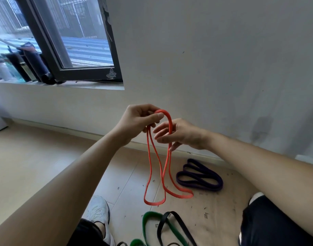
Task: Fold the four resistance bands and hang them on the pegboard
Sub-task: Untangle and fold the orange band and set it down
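- Nearest, green band [148, 222] and black band [180, 226] lie crossed on the floor [37, 166], beside a white shoe [99, 210].
- Red band [149, 167] hangs in long loops from both hands.
- Left hand [138, 121]: fingers clenched on the red band's top bend.
- Right hand [184, 134]: fingers loosely curled around one strand.
- Purple band [200, 176] lies folded on the floor near the wall [223, 59].
- Window [77, 41], upper left.

Orange band [149, 167], purple band [200, 176], green band [148, 221], black band [180, 226].
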A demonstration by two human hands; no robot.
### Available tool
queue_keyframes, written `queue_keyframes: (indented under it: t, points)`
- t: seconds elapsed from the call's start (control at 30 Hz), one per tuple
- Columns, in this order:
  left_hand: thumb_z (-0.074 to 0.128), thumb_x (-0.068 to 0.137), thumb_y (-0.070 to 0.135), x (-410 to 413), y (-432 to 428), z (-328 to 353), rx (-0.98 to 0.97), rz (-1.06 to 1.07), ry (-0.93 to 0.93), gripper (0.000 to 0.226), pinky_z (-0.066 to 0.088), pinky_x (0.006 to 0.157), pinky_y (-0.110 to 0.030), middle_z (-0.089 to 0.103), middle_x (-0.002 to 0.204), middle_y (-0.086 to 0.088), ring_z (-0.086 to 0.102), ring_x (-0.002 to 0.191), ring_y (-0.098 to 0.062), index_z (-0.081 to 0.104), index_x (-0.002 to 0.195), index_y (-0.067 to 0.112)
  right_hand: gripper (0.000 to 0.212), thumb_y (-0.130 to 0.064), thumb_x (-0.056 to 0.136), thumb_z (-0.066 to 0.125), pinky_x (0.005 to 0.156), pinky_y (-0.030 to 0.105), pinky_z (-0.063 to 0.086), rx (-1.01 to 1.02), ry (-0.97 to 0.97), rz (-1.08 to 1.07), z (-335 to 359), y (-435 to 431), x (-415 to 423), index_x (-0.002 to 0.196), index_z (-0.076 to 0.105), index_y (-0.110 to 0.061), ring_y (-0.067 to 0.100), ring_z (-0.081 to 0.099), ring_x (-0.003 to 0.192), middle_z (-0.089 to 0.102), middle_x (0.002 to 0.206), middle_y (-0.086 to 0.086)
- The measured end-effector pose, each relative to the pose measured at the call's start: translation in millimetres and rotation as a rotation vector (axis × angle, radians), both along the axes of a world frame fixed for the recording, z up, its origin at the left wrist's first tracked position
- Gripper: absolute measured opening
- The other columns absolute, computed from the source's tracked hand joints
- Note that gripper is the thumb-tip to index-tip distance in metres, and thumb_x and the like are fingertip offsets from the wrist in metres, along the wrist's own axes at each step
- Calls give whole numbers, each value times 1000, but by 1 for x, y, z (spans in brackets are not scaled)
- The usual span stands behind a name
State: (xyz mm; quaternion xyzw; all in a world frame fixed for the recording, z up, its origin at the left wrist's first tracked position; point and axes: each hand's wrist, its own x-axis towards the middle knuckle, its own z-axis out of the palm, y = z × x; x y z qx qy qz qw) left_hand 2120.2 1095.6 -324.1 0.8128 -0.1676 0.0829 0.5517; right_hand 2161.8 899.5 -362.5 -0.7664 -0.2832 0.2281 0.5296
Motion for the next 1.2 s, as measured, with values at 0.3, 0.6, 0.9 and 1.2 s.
queue_keyframes:
  t: [0.3, 0.6, 0.9, 1.2]
  points:
    - [72, 92, 15, 0, -9, 13, -95, 0, -91, 12, 46, 48, -18, 65, 68, 2, 61, 59, -12, 75, 101, 7, 40, -23, 93, 72, 70, 27, 59, 31, 62, 93, -3, 14, -1, 131, 63, -15, 21, 70, 112, 72, 123, 4]
    - [67, 96, 21, -2, 18, 20, -361, 93, -22, 15, 45, 52, -21, 62, 72, 0, 58, 64, -14, 73, 100, 8, 20, -21, 96, 67, 71, 33, 62, -30, 35, 158, -6, 30, -2, 112, 66, -9, 19, 74, 104, 76, 112, 2]
    - [69, 89, 29, -7, 52, 18, -565, 111, -5, 19, 46, 61, -24, 62, 76, 0, 60, 70, -13, 73, 98, 14, 20, -8, 95, 67, 61, 27, 59, -111, 75, 204, -15, 28, 0, 114, 67, -2, 24, 75, 90, 75, 101, 11]
    - [58, 100, 16, -7, 111, -28, -417, 260, 206, 16, 59, 75, -27, 71, 92, -9, 74, 93, -28, 67, 108, 5, 21, -13, 98, 64, 66, 34, 61, -243, 75, 131, -22, 2, 9, 117, 68, -5, 26, 75, 98, 77, 104, 11]
